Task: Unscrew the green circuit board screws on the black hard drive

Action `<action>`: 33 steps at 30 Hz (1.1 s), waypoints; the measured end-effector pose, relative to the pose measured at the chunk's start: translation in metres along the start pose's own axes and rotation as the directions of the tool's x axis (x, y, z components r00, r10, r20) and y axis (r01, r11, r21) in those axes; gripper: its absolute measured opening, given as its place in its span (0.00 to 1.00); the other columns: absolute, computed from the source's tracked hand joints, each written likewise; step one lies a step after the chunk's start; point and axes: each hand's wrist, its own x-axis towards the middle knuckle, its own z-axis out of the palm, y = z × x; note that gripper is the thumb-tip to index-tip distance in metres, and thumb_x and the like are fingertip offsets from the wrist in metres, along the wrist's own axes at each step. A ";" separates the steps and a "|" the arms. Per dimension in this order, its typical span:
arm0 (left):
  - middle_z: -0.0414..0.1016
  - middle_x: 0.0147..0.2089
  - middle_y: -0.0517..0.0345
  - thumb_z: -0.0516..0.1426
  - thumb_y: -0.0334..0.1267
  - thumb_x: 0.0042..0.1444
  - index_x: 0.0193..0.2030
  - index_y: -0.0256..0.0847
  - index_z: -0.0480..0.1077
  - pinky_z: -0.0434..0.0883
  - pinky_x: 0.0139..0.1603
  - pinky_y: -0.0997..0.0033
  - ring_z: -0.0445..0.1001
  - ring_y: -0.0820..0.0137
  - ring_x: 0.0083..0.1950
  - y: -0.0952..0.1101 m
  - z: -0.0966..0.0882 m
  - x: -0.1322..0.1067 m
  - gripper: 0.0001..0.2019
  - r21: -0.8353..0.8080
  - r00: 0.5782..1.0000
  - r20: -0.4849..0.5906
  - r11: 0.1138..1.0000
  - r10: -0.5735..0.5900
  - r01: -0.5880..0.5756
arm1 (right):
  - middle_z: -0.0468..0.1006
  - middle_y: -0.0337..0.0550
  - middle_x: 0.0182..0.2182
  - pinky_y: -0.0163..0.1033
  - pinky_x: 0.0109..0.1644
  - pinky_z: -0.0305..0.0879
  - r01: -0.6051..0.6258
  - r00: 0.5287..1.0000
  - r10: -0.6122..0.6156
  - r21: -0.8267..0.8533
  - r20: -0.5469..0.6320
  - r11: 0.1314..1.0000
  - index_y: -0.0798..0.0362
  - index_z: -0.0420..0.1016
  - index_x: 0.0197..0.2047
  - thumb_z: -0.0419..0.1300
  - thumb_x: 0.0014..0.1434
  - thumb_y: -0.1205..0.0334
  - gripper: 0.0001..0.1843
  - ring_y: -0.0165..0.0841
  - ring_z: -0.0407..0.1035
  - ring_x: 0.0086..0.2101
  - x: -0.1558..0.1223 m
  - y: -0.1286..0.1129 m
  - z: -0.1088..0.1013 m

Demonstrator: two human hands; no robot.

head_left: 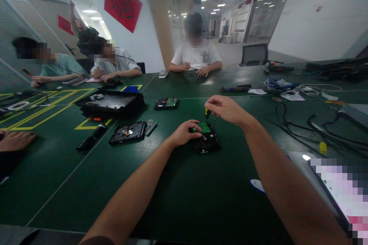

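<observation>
A black hard drive (207, 144) with a green circuit board (204, 127) on its far half lies on the table in front of me. My left hand (186, 133) grips it from the left, thumb and fingertips on the board. In my right hand (222, 108) is a small yellow-and-black screwdriver (207, 113), pinched at the top and pointing down at the far right part of the board. Its tip is too small to make out. A few tiny bits, perhaps screws, lie just right of the drive.
Another hard drive (128, 133) and a loose circuit board (151, 127) lie to the left, a third drive (166, 103) beyond. Black trays (110, 101) stand back left. Black cables (307, 126) spread at right. Co-workers sit across the table, and one's hand (15, 141) rests at far left.
</observation>
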 end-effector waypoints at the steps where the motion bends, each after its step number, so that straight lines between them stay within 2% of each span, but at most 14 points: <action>1: 0.70 0.65 0.49 0.68 0.41 0.55 0.43 0.43 0.81 0.62 0.69 0.52 0.70 0.57 0.65 0.000 0.000 0.000 0.10 0.000 1.000 -0.002 1.000 0.001 -0.001 | 0.79 0.44 0.32 0.37 0.29 0.65 -0.014 1.000 0.014 -0.014 -0.019 1.000 0.52 0.77 0.40 0.62 0.63 0.53 0.11 0.31 0.72 0.29 0.000 0.000 0.000; 3: 0.70 0.65 0.49 0.68 0.41 0.55 0.43 0.43 0.81 0.62 0.69 0.52 0.70 0.57 0.65 0.000 0.000 0.000 0.10 0.000 1.000 -0.007 1.000 0.005 -0.005 | 0.79 0.43 0.32 0.37 0.27 0.63 -0.040 0.999 0.040 -0.024 -0.029 0.999 0.52 0.76 0.40 0.62 0.63 0.53 0.11 0.31 0.72 0.27 0.000 0.000 0.000; 6: 0.70 0.65 0.49 0.68 0.41 0.55 0.43 0.43 0.81 0.62 0.69 0.52 0.70 0.57 0.65 0.000 0.000 0.000 0.10 0.002 1.000 -0.006 1.000 0.008 -0.008 | 0.81 0.45 0.35 0.37 0.25 0.62 -0.034 0.999 0.034 0.009 0.022 0.999 0.51 0.76 0.40 0.58 0.66 0.51 0.13 0.29 0.71 0.24 -0.001 -0.002 0.000; 8: 0.70 0.65 0.49 0.68 0.41 0.55 0.43 0.43 0.81 0.62 0.69 0.52 0.70 0.57 0.65 0.000 0.000 0.000 0.10 -0.001 1.000 -0.003 1.000 0.006 -0.006 | 0.80 0.46 0.36 0.38 0.26 0.65 -0.023 0.998 0.020 0.053 0.063 0.998 0.52 0.76 0.40 0.56 0.68 0.50 0.15 0.30 0.73 0.25 -0.002 -0.003 0.001; 11: 0.70 0.65 0.49 0.68 0.41 0.55 0.43 0.43 0.81 0.62 0.69 0.52 0.70 0.57 0.65 0.000 0.000 0.001 0.10 -0.002 1.000 -0.001 1.000 -0.003 0.003 | 0.80 0.47 0.37 0.40 0.32 0.71 -0.027 0.996 0.016 0.118 0.093 0.993 0.52 0.76 0.46 0.56 0.68 0.53 0.13 0.32 0.75 0.28 -0.001 -0.002 0.002; 14: 0.70 0.65 0.49 0.68 0.41 0.55 0.44 0.43 0.81 0.62 0.70 0.51 0.70 0.57 0.65 0.000 0.000 0.001 0.10 0.003 1.000 0.007 1.000 -0.007 0.007 | 0.80 0.46 0.39 0.40 0.32 0.71 -0.016 0.996 0.007 0.097 0.093 0.995 0.51 0.76 0.51 0.57 0.67 0.55 0.14 0.32 0.75 0.29 0.000 0.000 0.002; 17: 0.70 0.65 0.50 0.68 0.41 0.55 0.44 0.43 0.80 0.62 0.70 0.51 0.70 0.57 0.65 0.000 0.000 0.001 0.10 0.006 1.000 0.007 1.000 0.000 0.000 | 0.79 0.45 0.36 0.39 0.32 0.68 0.016 0.999 -0.016 0.006 0.045 1.000 0.51 0.78 0.46 0.59 0.65 0.52 0.13 0.32 0.73 0.30 0.000 0.001 0.000; 20: 0.70 0.65 0.50 0.68 0.41 0.55 0.44 0.43 0.80 0.61 0.70 0.50 0.70 0.57 0.66 0.000 0.000 0.001 0.10 0.002 1.000 0.006 1.000 0.002 -0.002 | 0.79 0.44 0.33 0.39 0.33 0.66 -0.005 1.000 0.005 -0.034 -0.011 0.999 0.51 0.77 0.41 0.62 0.63 0.50 0.12 0.33 0.72 0.31 -0.001 0.000 -0.001; 27: 0.70 0.65 0.49 0.68 0.40 0.55 0.43 0.43 0.81 0.62 0.69 0.50 0.70 0.57 0.65 -0.001 0.000 0.001 0.10 0.004 1.000 0.007 1.000 0.006 -0.006 | 0.77 0.41 0.28 0.38 0.29 0.64 -0.016 0.999 0.017 -0.020 0.042 1.000 0.50 0.77 0.39 0.58 0.66 0.48 0.14 0.31 0.70 0.26 -0.003 -0.004 0.001; 31: 0.70 0.65 0.49 0.68 0.41 0.55 0.43 0.43 0.81 0.62 0.69 0.51 0.70 0.57 0.65 -0.001 0.000 0.001 0.10 -0.002 1.000 0.007 1.000 0.004 -0.004 | 0.78 0.44 0.30 0.38 0.29 0.68 -0.041 0.997 0.035 0.087 0.069 0.995 0.51 0.77 0.45 0.55 0.68 0.53 0.14 0.32 0.72 0.27 -0.001 -0.004 0.003; 33: 0.70 0.65 0.49 0.68 0.41 0.55 0.43 0.42 0.81 0.61 0.70 0.51 0.70 0.57 0.65 0.000 0.000 0.001 0.10 -0.001 1.000 0.011 1.000 0.003 -0.003 | 0.78 0.44 0.30 0.38 0.29 0.68 -0.038 0.998 0.033 0.086 0.063 0.996 0.51 0.78 0.46 0.55 0.68 0.54 0.14 0.32 0.73 0.27 0.000 -0.003 0.004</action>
